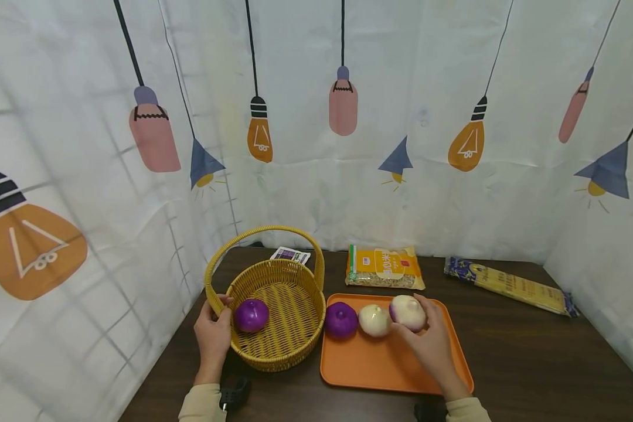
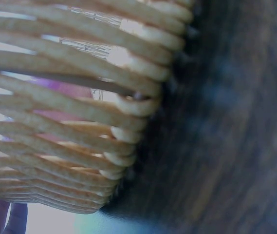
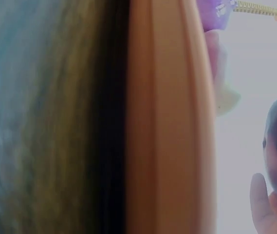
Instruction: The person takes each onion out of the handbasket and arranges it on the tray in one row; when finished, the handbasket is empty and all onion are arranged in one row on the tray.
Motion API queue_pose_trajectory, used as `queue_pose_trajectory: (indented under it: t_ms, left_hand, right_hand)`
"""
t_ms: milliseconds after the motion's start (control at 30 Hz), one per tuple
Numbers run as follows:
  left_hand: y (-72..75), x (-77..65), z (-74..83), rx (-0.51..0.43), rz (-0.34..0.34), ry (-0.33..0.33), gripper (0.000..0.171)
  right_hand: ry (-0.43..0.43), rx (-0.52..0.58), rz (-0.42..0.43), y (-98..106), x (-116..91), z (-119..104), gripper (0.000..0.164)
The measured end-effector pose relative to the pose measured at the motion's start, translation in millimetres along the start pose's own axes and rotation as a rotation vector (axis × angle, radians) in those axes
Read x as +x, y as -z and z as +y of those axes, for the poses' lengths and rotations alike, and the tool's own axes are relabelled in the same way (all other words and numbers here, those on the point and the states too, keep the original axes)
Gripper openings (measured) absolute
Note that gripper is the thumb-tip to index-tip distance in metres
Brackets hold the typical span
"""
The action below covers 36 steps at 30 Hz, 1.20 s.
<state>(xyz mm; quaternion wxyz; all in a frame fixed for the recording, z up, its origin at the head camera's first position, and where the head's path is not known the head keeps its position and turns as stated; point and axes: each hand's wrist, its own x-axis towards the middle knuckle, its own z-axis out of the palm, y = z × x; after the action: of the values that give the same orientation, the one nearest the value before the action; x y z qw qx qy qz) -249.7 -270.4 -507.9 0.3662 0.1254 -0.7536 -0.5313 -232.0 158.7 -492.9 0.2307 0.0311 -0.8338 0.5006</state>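
1. Near the left edge of the desk (image 1: 533,357), left grip (image 1: 214,335) pinches the side of the yellow basket (image 1: 276,361); purple veggie (image 1: 251,316) inside.
2. Right grip (image 1: 429,338) holds a white-and-purple veggie (image 1: 407,312) over the orange tray's (image 1: 380,369) far right corner.
3. White veggie (image 1: 374,320) and second purple veggie (image 1: 340,320) sit toward its far edge.

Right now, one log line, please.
left hand: holds basket; right hand: grips white-purple vegetable above orange tray; basket: purple vegetable; tray: purple one, white one
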Motion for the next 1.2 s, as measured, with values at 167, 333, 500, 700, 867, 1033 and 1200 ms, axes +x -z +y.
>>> queue_pose_trajectory:
  t_ms: [167,333,500,700,867,1033,1200]
  left_hand:
    - [0.4,0.1,0.2,-0.002,-0.004,-0.005,0.019]
    - [0.8,-0.2,1.4,-0.013,-0.005,-0.010,0.020]
    - [0.9,-0.4,2.1,-0.013,-0.003,-0.014,0.019]
    - [1.5,-0.3,2.5,-0.016,-0.007,-0.004,0.020]
    - [1.3,0.0,2.4,-0.016,-0.012,-0.001,0.020]
    - [0.9,0.4,1.4,-0.015,-0.009,-0.002,0.020]
    - [0.5,0.6,0.7,-0.015,-0.008,-0.003,0.020]
  right_hand:
    - [-0.030,-0.023,0.020,2.1,0.6,4.6,0.076]
    - [-0.081,-0.017,0.007,4.0,0.9,9.0,0.075]
    - [-0.152,-0.016,-0.030,7.2,2.1,12.2,0.077]
    - [-0.195,-0.038,-0.075,11.1,3.5,16.6,0.081]
    - [-0.168,-0.049,-0.095,12.2,5.5,21.1,0.079]
    - [-0.173,-0.086,-0.139,14.0,5.9,23.4,0.075]
    - [-0.202,-0.125,-0.194,16.0,5.5,26.8,0.075]
